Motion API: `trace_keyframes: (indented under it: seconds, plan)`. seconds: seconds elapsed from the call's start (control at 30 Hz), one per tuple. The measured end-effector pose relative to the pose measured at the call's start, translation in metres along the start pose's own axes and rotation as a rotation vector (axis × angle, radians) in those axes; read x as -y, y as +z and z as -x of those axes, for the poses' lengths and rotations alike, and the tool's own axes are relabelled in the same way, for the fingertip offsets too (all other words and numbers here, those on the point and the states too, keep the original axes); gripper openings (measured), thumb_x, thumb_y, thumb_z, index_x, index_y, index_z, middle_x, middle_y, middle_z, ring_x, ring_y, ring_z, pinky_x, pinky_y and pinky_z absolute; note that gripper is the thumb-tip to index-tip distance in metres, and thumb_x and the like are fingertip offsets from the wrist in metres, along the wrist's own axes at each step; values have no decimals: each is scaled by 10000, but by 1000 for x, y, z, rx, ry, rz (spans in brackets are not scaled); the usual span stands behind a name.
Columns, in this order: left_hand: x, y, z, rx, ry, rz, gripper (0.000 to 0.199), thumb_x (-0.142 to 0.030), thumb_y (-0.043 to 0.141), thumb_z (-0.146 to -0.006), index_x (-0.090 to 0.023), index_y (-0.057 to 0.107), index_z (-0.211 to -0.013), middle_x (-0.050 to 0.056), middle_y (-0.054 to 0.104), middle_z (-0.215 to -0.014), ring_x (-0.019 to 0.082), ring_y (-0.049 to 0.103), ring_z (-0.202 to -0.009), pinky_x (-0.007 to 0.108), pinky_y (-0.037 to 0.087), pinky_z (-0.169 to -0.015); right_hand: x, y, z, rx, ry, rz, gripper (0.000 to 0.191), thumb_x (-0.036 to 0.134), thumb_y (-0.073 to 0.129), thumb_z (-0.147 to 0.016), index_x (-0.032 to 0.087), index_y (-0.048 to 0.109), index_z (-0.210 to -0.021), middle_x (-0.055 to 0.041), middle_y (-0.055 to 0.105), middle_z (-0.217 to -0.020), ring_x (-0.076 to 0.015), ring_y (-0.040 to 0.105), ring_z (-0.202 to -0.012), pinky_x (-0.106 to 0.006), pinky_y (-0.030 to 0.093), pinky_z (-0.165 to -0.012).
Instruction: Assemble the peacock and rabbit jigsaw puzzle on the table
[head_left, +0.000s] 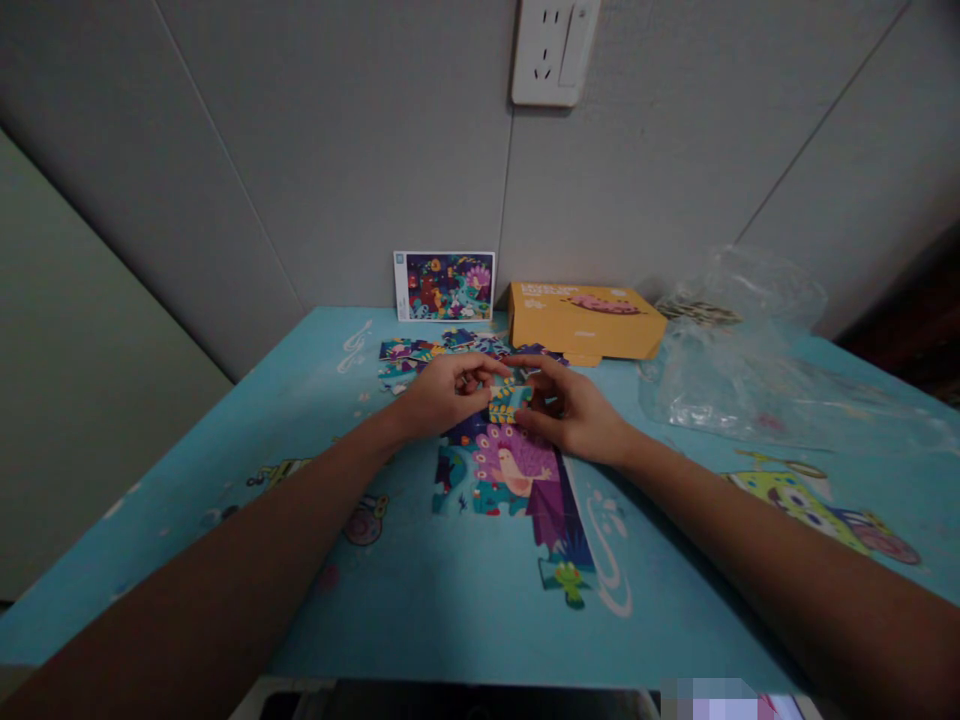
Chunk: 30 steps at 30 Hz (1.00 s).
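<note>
Left hand (448,394) and right hand (571,410) pinch a teal jigsaw piece (509,403) between their fingers, just above the part-built peacock puzzle (495,470) on the blue printed counter (465,620); the light is dim, so which fingers bear the grip is hard to say. Loose puzzle pieces (420,358) lie just beyond the left hand. Farther back, a picture card (444,286) stands against the grey wall (300,130), near a yellow cardboard box (585,320) and a crumpled plastic bag (739,370).

Blue cartoon-printed tabletop (457,625), part-built peacock jigsaw (495,480), loose jigsaw pieces (405,360) behind it – yellow cardboard box (585,320), crumpled clear plastic bag (720,390), upright picture card (444,286) against the wall
</note>
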<state>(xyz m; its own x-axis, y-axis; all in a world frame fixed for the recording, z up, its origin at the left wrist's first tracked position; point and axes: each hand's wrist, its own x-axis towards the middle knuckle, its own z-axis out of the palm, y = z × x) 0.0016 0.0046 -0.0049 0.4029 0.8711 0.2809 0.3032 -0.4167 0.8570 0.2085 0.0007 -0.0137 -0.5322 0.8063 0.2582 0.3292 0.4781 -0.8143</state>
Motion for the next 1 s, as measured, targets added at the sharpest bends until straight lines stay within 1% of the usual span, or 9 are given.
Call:
trace_keyframes:
  seconds: [0.2,0.33,0.47,0.53,0.63,0.73,0.8,0.87,1.0]
  plan:
    - [-5,-1,1,48,-24,24,284,-221,593,-689,-174,657,-962,-11,563,-702,124,539,-618,235,420,-563,-2,-1,-3,-123,13,-76,465,278,649,-769,172,526,-1205,25,588,-690,-110,508,-555,-243,400,-542]
    - [-3,-2,2,52,-28,35,169,-261,637,-689,-167,609,-827,-4,591,-687,125,563,-637,239,434,-595,-3,0,-3,-198,-2,-120,407,312,654,-774,158,573,-1142,15,598,-688,-109,497,-564,-247,386,-543]
    - [-1,-2,2,104,-26,29,176,-334,582,-789,-165,589,-739,-4,615,-628,103,539,-561,219,390,-539,-1,-3,-4,-154,50,-130,350,354,684,-750,131,650,-1017,-2,609,-684,-100,492,-556,-245,378,-536]
    - [-1,-3,2,116,-6,32,223,-350,550,-824,-153,601,-731,-1,625,-621,96,533,-541,212,378,-519,4,-9,-4,-2,111,-155,323,365,707,-726,115,679,-928,3,603,-646,-92,487,-538,-237,370,-523]
    - [0,-5,1,126,39,2,252,-338,530,-850,-136,634,-741,34,678,-684,117,588,-605,225,424,-560,18,-19,-1,396,237,-210,301,349,748,-686,112,692,-861,22,602,-607,-78,497,-514,-214,374,-501]
    - [2,-5,1,144,164,-112,174,-284,589,-827,-140,683,-798,58,714,-798,155,644,-761,274,487,-719,36,-25,6,786,404,-215,358,379,793,-635,125,679,-859,21,640,-646,-79,538,-495,-199,407,-464]
    - [3,-4,2,196,287,-174,135,-251,622,-815,-151,704,-853,74,725,-913,179,653,-890,325,482,-854,45,-24,11,977,496,-166,397,436,803,-618,135,642,-820,30,629,-615,-83,554,-464,-183,396,-423]
    - [4,-3,3,252,382,-213,142,-242,641,-812,-159,711,-903,94,717,-1022,198,640,-998,371,452,-948,51,-21,15,1087,553,-106,443,478,816,-587,155,574,-771,52,601,-563,-93,570,-447,-169,380,-391]
    - [3,0,5,348,438,-291,227,-258,671,-802,-168,707,-1008,123,662,-1203,235,576,-1162,430,396,-1038,56,-14,18,1164,588,-46,513,515,814,-578,188,448,-726,72,590,-538,-96,574,-418,-159,374,-366]
